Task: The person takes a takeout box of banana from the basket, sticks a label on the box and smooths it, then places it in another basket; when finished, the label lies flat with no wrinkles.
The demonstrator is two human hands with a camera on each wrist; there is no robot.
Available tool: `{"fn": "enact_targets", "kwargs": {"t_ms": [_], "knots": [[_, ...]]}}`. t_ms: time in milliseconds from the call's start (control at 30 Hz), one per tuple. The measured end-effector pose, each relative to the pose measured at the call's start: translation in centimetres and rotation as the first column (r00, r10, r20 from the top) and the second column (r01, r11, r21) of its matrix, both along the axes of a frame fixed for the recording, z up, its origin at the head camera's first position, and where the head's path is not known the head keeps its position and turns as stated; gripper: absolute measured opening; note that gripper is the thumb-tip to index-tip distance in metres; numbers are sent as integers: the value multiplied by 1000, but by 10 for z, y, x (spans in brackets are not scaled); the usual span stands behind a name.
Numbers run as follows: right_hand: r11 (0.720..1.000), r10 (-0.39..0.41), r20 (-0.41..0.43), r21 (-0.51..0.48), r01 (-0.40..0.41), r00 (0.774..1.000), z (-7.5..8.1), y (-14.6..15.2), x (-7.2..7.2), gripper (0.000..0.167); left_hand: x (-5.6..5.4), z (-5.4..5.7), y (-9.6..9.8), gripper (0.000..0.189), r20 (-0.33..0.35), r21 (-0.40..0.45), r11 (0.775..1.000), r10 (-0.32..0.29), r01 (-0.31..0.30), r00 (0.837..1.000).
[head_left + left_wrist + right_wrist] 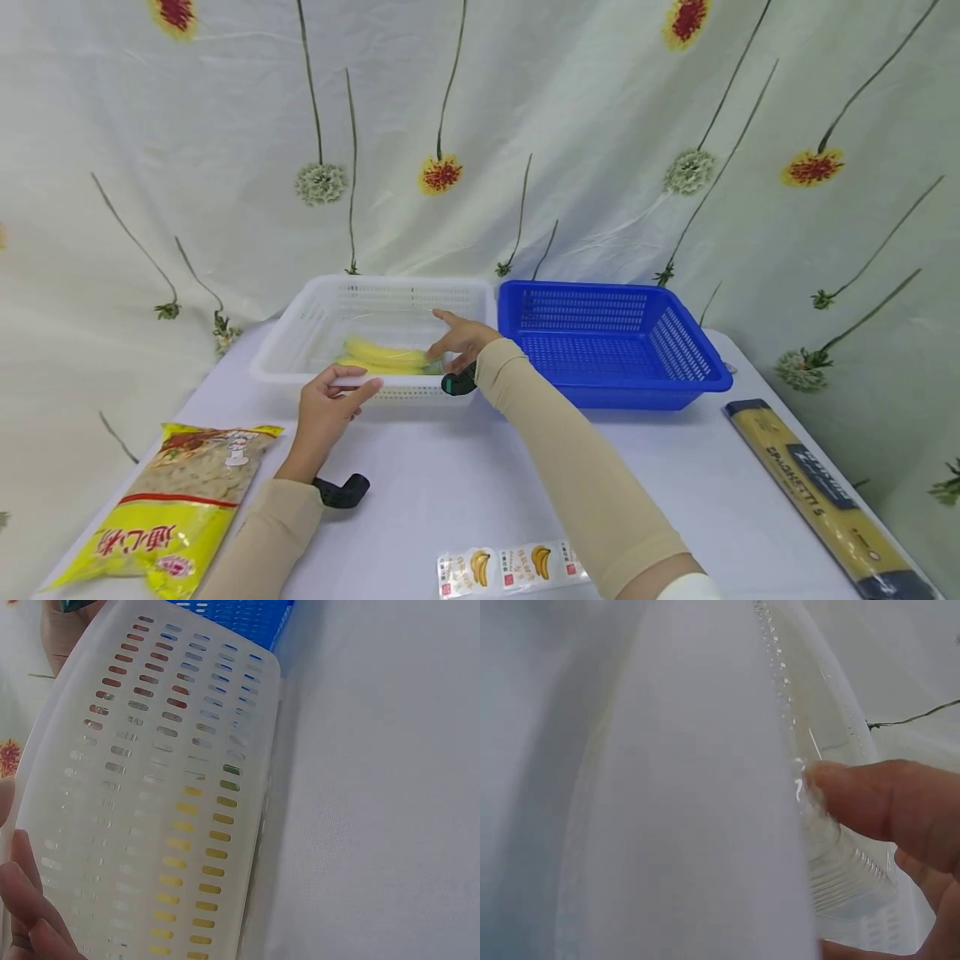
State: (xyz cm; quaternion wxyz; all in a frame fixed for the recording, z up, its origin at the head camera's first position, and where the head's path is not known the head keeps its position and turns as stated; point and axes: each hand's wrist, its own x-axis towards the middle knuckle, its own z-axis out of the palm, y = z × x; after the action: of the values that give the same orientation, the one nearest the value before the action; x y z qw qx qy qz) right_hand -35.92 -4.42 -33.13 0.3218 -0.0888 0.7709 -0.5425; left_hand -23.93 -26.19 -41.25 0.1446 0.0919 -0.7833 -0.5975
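Observation:
A clear plastic box [367, 322] with yellow bananas [390, 357] inside lies in the white basket [279, 350]. Over that basket's right end is my right hand [467, 337], its index finger extended and apart from the thumb. In the right wrist view, the thumb [881, 799] touches the edge of the clear plastic [804, 787]; the other fingers are partly hidden. My left hand [330, 408] is at the basket's front left rim, thumb and index finger apart with nothing visible between them. Yellow shows through the basket's lower slots in the left wrist view.
A blue basket [600, 393] stands against the white one on the right. At the left lies a bag of pasta [187, 475], at the right a spaghetti pack [817, 492]. Banana stickers [502, 568] lie near the front, beside my right forearm. A flowered curtain [600, 108] hangs behind.

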Motion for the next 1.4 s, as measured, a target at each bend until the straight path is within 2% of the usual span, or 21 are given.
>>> {"fn": "enact_targets", "kwargs": {"t_ms": [367, 533, 733, 933, 1200, 1400], "knots": [[999, -29, -17, -15, 29, 999, 3, 0, 6, 93, 0, -1, 0, 41, -27, 20, 1000, -7, 8, 1000], [999, -31, -97, -26, 29, 995, 5, 5, 6, 94, 0, -2, 0, 42, -30, 18, 1000, -8, 9, 1000], [998, -35, -212, 34, 43, 977, 11, 16, 2, 94, 0, -2, -1, 42, -35, 19, 1000, -13, 13, 999], [999, -42, -264, 10, 47, 963, 22, 27, 0, 93, 1, -1, -1, 46, -18, 15, 1000, -21, 21, 1000], [993, -88, -233, -102, 66, 968, 35, 45, -1, 88, 2, -2, -1, 49, -7, 18, 999, -26, 26, 1000], [987, -100, -217, -143, 70, 971, 46, 62, 2, 86, 2, -1, -2, 47, -2, 14, 1000, -19, 19, 1000]]}}
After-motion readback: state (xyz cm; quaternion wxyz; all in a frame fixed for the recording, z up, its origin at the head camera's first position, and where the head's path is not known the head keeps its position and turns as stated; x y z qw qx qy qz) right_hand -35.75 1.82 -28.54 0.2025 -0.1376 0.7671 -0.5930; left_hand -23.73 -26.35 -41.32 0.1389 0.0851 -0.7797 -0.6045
